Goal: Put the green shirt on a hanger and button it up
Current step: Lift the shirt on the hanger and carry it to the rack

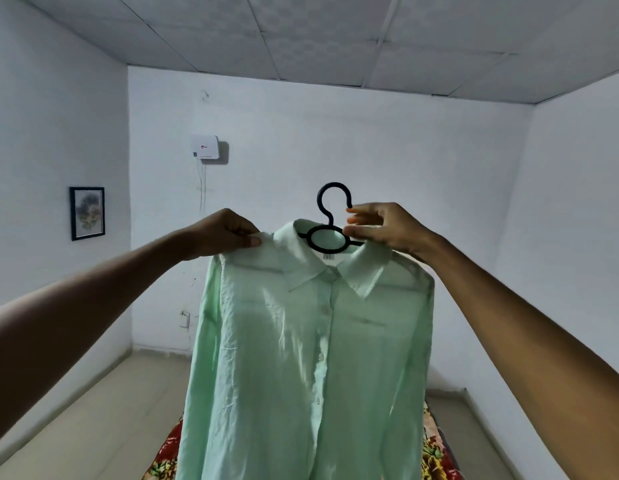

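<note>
Shirt, green and thin, is hanging front toward the camera on the black hanger, held up in mid-air above a flowered cloth; its long axis is running straight down, collar up, hem out of view below. Placket looks closed, buttons showing down the middle, so the step seems to be squaring it. Left hand is pinching the shoulder seam; right hand is gripping the hanger's arm beside the neck ring. Keeping the bar level and tugging each shoulder evenly should be settling the collar centred under the hook.
</note>
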`<control>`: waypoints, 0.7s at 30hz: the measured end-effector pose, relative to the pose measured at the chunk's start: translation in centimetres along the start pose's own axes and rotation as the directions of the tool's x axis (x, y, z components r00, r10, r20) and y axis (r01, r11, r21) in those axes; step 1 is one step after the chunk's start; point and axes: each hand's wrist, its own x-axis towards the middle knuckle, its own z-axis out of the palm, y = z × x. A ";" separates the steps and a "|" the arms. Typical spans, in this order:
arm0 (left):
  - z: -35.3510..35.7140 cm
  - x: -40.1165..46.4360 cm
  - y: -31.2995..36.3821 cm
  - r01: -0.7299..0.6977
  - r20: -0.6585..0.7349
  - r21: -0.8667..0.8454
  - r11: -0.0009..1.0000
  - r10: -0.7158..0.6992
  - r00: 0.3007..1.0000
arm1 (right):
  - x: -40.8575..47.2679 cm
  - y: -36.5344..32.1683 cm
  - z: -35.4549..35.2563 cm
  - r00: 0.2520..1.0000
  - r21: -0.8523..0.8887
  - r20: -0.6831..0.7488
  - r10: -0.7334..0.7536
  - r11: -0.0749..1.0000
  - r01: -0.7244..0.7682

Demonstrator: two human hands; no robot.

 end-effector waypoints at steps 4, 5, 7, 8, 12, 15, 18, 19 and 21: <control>0.8 0.8 0.1 -0.014 0.029 0.005 1.000 0.014 0.999 | 1.3 -2.9 1.2 0.999 0.109 0.013 -0.040 0.993 0.038; 1.1 0.8 0.1 -0.018 0.030 0.009 1.000 0.017 0.999 | 1.5 -3.3 1.5 0.999 0.138 0.017 -0.042 0.990 0.039; 1.3 0.7 0.2 -0.011 0.029 -0.015 1.000 0.011 1.000 | 1.8 -3.6 1.7 0.998 0.172 0.037 -0.047 0.984 0.040; 1.4 0.5 0.2 -0.004 0.039 -0.042 0.999 0.005 0.999 | 1.8 -3.7 1.6 0.998 0.174 0.049 -0.048 0.984 0.039; 1.1 -0.5 -0.7 0.020 0.033 -0.124 0.992 -0.016 0.999 | 1.6 -3.6 0.5 0.997 0.161 0.067 -0.049 0.986 0.038; 0.5 -1.0 -2.0 0.044 -0.047 -0.150 0.988 -0.051 0.998 | 1.6 -3.9 -0.1 0.996 0.162 0.048 -0.074 0.985 0.065; 0.1 -1.1 -2.2 0.037 -0.021 -0.171 0.984 -0.041 0.999 | 1.6 -4.3 -0.6 0.994 0.148 0.043 -0.101 0.985 0.094; 0.0 -1.1 -1.9 0.038 0.004 -0.191 0.981 -0.038 0.999 | 1.6 -4.3 -0.7 0.993 0.145 0.045 -0.108 0.984 0.100; -0.5 -1.2 -1.6 0.044 0.026 -0.195 0.980 -0.040 0.999 | 1.6 -4.3 -0.7 0.992 0.143 0.054 -0.113 0.984 0.104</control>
